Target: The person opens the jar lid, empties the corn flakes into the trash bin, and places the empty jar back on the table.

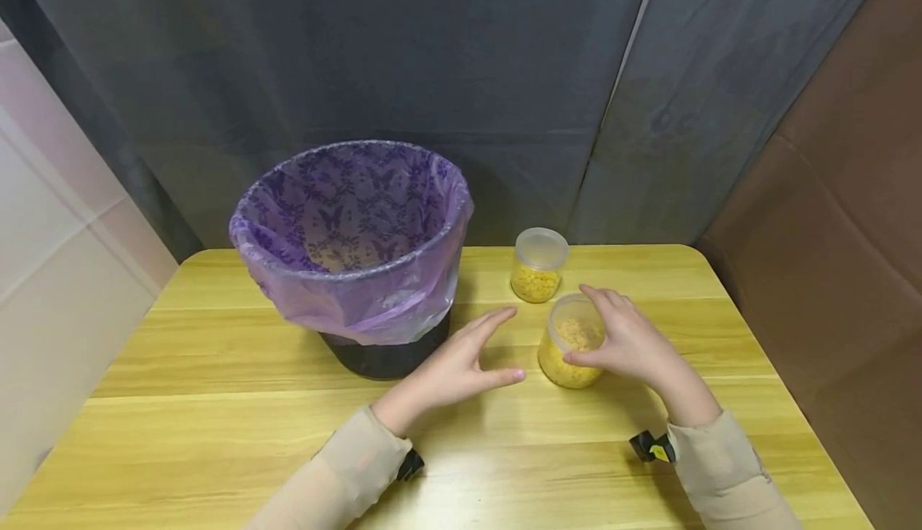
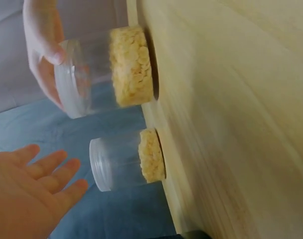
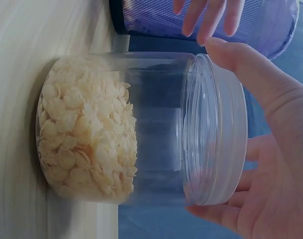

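right hand gripping unlabelled jar

Two jars right of bin

A yellow wooden table bears a lined bin and two jars.

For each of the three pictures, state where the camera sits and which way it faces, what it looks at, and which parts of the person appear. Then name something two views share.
Head: looks forward and down at the table, bin, two jars; both hands and sleeves show.
Left wrist: faces sideways along the table at the near jar and far jar; left hand open, right fingers on the lid.
Right wrist: close on the near jar; right hand grips its lid, left fingertips above.
Shared: both wrist views show the near jar of yellow flakes.
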Motion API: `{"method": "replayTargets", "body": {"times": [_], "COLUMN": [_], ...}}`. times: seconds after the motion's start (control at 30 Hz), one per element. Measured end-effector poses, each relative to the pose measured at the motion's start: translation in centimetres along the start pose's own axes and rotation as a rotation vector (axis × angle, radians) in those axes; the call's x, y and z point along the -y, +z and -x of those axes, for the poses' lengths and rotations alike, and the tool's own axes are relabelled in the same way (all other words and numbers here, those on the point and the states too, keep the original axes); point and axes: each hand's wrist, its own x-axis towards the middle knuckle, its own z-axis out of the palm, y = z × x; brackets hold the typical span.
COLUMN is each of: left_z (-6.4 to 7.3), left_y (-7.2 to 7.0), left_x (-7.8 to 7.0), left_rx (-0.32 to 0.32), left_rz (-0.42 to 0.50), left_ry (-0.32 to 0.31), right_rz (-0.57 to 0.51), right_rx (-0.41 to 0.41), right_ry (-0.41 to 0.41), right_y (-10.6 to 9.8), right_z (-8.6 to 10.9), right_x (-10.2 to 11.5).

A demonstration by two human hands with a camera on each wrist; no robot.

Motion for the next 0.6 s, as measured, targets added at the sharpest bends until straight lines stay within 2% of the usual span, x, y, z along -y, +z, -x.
{"method": "replayTargets", "body": {"times": [0.2,0.6], "left_z": [0.1,0.0], "left_y": [0.3,0.5], "left_x": [0.0,0.3], "left_rx": [0.045,0.074], "left_rz": [0.002,0.022], "left_ry": [-0.001,-0.001], "right_rz": [0.002,-0.014], "right_rx": [-0.003,0.004], "right_ry": [-0.035,-0.127], "right_y": [-0.3,-1.2], "right_z": [0.2,1.3], "right_x": [1.0,3.5]}}
